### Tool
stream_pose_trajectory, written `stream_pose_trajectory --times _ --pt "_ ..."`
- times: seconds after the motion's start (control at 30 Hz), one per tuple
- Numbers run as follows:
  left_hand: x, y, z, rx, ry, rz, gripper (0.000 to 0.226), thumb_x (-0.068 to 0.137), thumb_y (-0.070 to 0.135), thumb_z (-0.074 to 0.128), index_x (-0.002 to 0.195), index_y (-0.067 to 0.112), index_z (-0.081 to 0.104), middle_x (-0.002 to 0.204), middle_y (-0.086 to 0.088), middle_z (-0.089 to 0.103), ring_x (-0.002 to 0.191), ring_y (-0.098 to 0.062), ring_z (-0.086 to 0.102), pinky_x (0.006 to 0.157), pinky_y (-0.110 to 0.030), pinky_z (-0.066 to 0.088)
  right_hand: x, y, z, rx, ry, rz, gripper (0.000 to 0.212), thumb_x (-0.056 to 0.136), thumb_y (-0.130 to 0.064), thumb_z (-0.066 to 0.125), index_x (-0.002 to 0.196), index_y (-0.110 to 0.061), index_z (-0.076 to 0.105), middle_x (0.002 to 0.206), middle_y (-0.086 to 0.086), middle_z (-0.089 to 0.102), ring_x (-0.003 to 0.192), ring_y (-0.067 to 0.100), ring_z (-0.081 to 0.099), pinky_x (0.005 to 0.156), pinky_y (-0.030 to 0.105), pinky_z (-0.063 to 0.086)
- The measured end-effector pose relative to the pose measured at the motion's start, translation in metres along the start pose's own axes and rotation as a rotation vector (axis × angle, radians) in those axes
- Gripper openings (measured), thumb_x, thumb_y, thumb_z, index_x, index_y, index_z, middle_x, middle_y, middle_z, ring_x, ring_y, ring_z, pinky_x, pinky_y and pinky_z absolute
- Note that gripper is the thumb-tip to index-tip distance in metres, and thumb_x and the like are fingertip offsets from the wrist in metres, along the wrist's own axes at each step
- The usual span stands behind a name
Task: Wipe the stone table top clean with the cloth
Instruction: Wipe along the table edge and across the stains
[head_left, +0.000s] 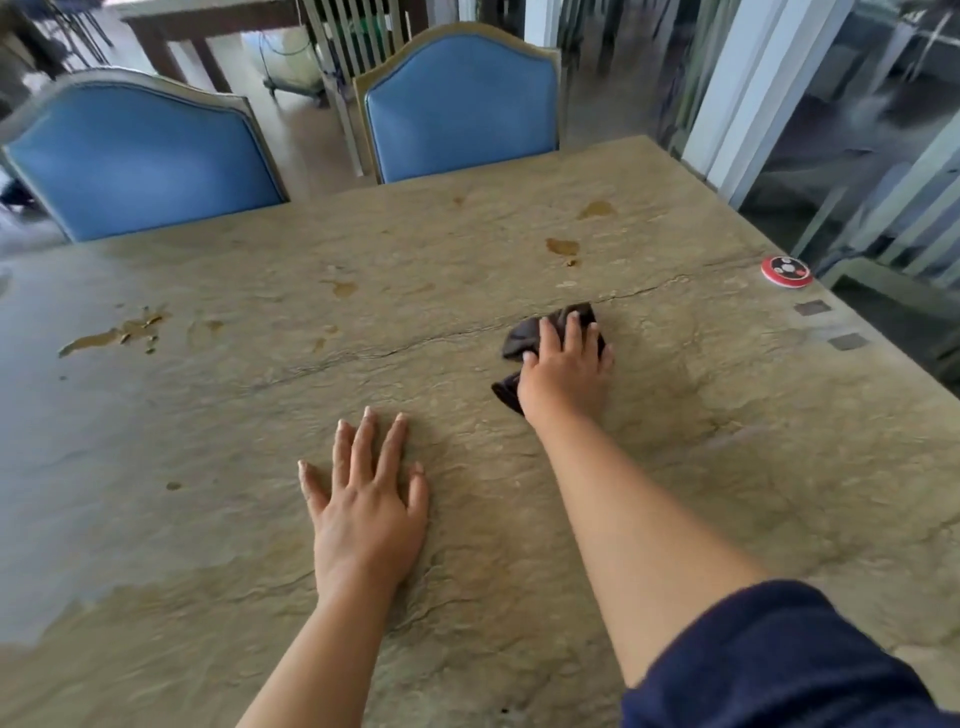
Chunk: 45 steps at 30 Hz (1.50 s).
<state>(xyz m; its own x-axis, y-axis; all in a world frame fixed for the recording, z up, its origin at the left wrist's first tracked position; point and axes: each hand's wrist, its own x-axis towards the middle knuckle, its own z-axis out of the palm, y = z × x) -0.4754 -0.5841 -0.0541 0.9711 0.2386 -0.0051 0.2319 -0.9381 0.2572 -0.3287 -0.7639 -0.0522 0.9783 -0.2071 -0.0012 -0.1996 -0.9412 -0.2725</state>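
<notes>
the stone counter (519, 519) fills most of the view, its rough tan surface crossed by a long crack from left to right. two blue chairs stand at its far edge, one chair (140, 161) to the left and another chair (462, 98) near the middle. a dark blue sleeve (779, 660) covers the right upper arm at the lower right. the left hand (366, 504) lies flat on the counter, palm down, fingers straight and slightly spread, holding nothing. the right hand (563, 371) reaches further out and presses down on a crumpled dark cloth (530, 338), fingers spread over it with slightly bent tips; the cloth sits on the counter right by the crack, right of centre, showing past the fingertips and beside the wrist. brownish wet stains mark the counter: a large spill (111, 335) at the left, smaller spots (563, 247) beyond the cloth. a small round red and black disc (786, 270) rests near the right edge, well apart from the cloth.
</notes>
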Motion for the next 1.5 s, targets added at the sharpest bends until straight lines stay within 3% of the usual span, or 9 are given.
stream_pose_trajectory --times 0.17,0.33,0.4,0.53,0.67,0.87,1.17,1.33,1.5 --pt "-0.001 -0.003 -0.004 -0.168 0.035 0.0 0.071 0.084 0.052 0.01 0.153 0.036 0.006 0.161 0.014 0.003 0.147 -0.004 -0.008 0.119 -0.043 -0.013 -0.045 -0.071 0.021 0.088 -0.064 -0.45 0.048 0.097 -0.035 0.038 0.145 -0.031 0.034 0.16 0.001 0.016 0.146 0.025 0.009 0.118 0.042 0.004" --pt "-0.008 -0.019 -0.019 -0.471 0.106 -0.04 0.049 0.096 0.029 0.039 0.144 0.021 0.037 0.15 0.0 0.029 0.142 -0.017 0.022 0.118 -0.031 0.013 -0.084 -0.035 0.013 0.174 -0.192 -0.84 0.044 0.091 -0.027 0.047 0.134 -0.031 0.052 0.152 0.001 0.037 0.141 0.025 0.03 0.115 0.04 0.016" --pt "-0.012 -0.038 -0.024 -0.345 0.09 0.004 0.044 0.097 0.024 0.045 0.141 0.022 0.044 0.151 0.002 0.032 0.143 -0.019 0.022 0.119 -0.036 0.016 -0.079 -0.007 0.01 0.153 -0.051 -0.629 0.042 0.091 -0.03 0.044 0.132 -0.029 0.054 0.149 0.004 0.041 0.138 0.028 0.036 0.112 0.042 0.024" --pt "-0.02 -0.088 -0.04 -0.145 0.097 -0.006 0.044 0.097 0.028 0.045 0.141 0.031 0.043 0.155 0.007 0.029 0.146 -0.014 0.016 0.12 -0.043 0.005 -0.114 -0.016 0.01 0.04 0.05 -0.121 0.049 0.098 -0.035 0.041 0.145 -0.026 0.034 0.159 0.005 0.019 0.146 0.026 0.014 0.118 0.043 0.012" --pt "-0.019 -0.136 -0.054 -0.045 0.05 -0.056 0.048 0.099 0.036 0.036 0.147 0.038 0.032 0.16 0.008 0.018 0.149 -0.014 0.004 0.12 -0.045 -0.004 -0.182 -0.094 0.031 0.023 0.018 -0.163 0.056 0.095 -0.04 0.041 0.147 -0.023 0.031 0.159 0.011 0.016 0.145 0.031 0.013 0.117 0.047 0.008" --pt "-0.023 -0.184 -0.056 0.032 -0.083 -0.094 0.056 0.094 0.062 0.019 0.147 0.053 0.005 0.162 0.013 -0.002 0.148 -0.013 -0.013 0.119 -0.048 -0.008 -0.201 -0.162 0.056 0.096 -0.077 -0.543 0.049 0.089 -0.035 0.045 0.137 -0.023 0.05 0.151 0.011 0.036 0.14 0.033 0.031 0.114 0.049 0.019" --pt "-0.024 -0.185 -0.05 0.03 -0.038 -0.057 0.059 0.094 0.06 0.012 0.15 0.045 -0.001 0.162 0.009 -0.008 0.147 -0.018 -0.02 0.116 -0.055 -0.01 -0.106 -0.182 0.052 -0.021 -0.006 0.091 0.052 0.099 -0.042 0.031 0.149 -0.028 0.025 0.161 0.005 0.007 0.147 0.028 0.005 0.118 0.046 0.004" --pt "-0.024 -0.187 -0.051 -0.154 0.026 -0.053 0.066 0.089 0.056 0.001 0.152 0.038 -0.003 0.162 0.012 -0.004 0.147 -0.009 -0.013 0.118 -0.048 -0.012 -0.139 -0.251 0.072 0.032 -0.085 -0.377 0.051 0.097 -0.04 0.038 0.147 -0.033 0.03 0.161 0.001 0.011 0.147 0.025 0.007 0.117 0.042 0.003" --pt "-0.025 -0.201 -0.064 -0.59 0.171 -0.101 0.061 0.091 0.042 0.025 0.147 0.019 0.03 0.15 -0.001 0.031 0.14 -0.015 0.026 0.119 -0.044 0.015 -0.174 -0.222 0.063 0.1 -0.255 -0.86 0.047 0.095 -0.027 0.049 0.141 -0.035 0.042 0.157 -0.003 0.025 0.146 0.021 0.018 0.116 0.039 0.006"
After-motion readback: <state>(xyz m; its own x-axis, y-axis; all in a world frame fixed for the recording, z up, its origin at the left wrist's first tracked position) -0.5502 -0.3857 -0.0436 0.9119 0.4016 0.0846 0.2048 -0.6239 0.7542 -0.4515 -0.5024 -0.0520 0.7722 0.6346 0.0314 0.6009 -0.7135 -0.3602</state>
